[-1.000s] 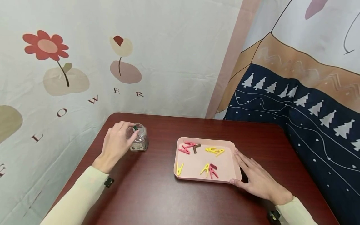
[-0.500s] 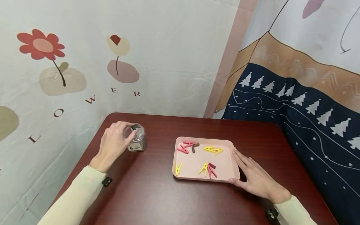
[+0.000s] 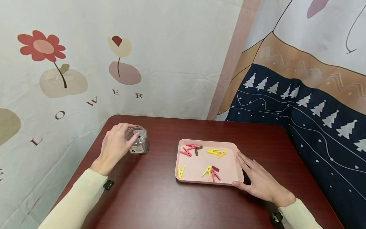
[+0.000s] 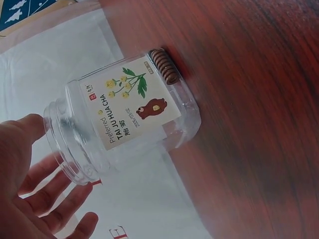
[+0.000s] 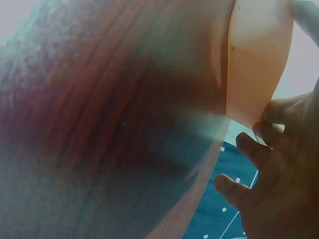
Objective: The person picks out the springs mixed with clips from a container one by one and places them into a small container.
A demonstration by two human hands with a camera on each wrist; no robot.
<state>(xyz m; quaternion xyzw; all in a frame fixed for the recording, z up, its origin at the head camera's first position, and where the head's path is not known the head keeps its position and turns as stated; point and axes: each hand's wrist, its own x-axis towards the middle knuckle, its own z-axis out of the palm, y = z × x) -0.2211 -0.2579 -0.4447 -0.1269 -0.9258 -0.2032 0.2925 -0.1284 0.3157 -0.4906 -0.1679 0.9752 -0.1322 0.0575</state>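
- In the head view, the left hand (image 3: pixel 112 148) is at the mouth of the clear jar (image 3: pixel 140 147); the dark green coil it pinched half a second ago no longer shows between its fingertips. I read that as a release into the jar.
- There I also see the right hand (image 3: pixel 263 183) against the pink tray (image 3: pixel 195 168), which holds yellow clip pieces (image 3: pixel 212 151), pink clip pieces (image 3: pixel 186 152) and brown coils (image 3: pixel 196 152).
- Both stand on the reddish-brown table (image 3: pixel 154 197), with a pale flower-print cloth (image 3: pixel 171 63) behind and a navy cloth (image 3: pixel 266 109) with white trees to the right.
- In my left wrist view, thumb and fingers are apart around the mouth. One brown coil (image 4: pixel 164 65) lies at the jar's bottom; a blurred dark patch (image 4: pixel 79 128) near the neck may be the green one.
- In my right wrist view, the fingers are spread, touching the tray's edge, clamped on nothing.
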